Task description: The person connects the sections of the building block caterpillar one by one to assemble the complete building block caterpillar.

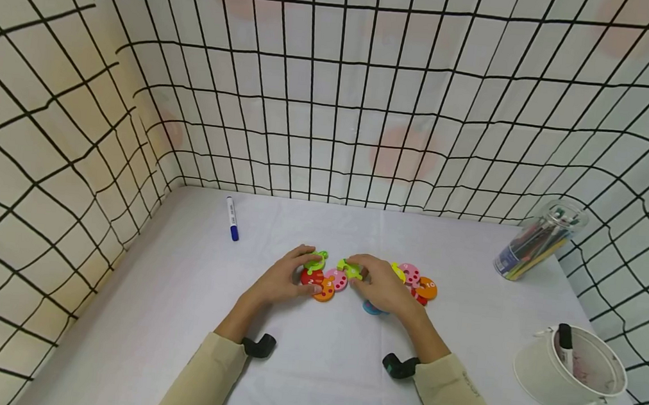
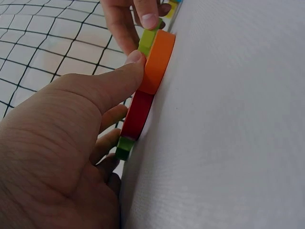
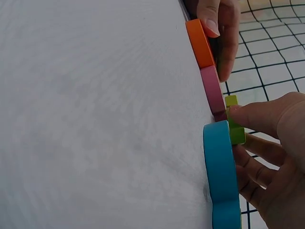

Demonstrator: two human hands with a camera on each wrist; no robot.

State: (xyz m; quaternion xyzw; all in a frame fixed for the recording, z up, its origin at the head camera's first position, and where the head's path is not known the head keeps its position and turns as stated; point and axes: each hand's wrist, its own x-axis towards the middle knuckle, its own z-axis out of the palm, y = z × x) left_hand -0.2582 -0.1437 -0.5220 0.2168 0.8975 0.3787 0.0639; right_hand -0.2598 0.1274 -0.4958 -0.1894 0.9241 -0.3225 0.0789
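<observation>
Flat, coloured number puzzle pieces lie on the white table. My left hand (image 1: 278,281) holds a joined group at its left end: thumb on the orange piece (image 2: 159,62), fingers around the green piece (image 1: 314,265) and red piece (image 2: 138,114). A pink dotted piece (image 1: 338,279) adjoins the orange one. My right hand (image 1: 385,286) pinches a light green piece (image 1: 351,270) between thumb and fingers, close beside the pink one. Under the right hand a blue piece (image 3: 220,162) is partly hidden. Past that hand lie yellow (image 1: 397,272), pink (image 1: 409,273), red (image 1: 420,297) and orange (image 1: 428,288) pieces.
A blue-capped marker (image 1: 232,218) lies at the back left. To the right, a clear jar of pencils (image 1: 538,240) leans, and nearer stands a white bucket (image 1: 541,376) with a black-capped marker (image 1: 565,346) inside. Black wire mesh (image 1: 339,59) encloses the back and sides.
</observation>
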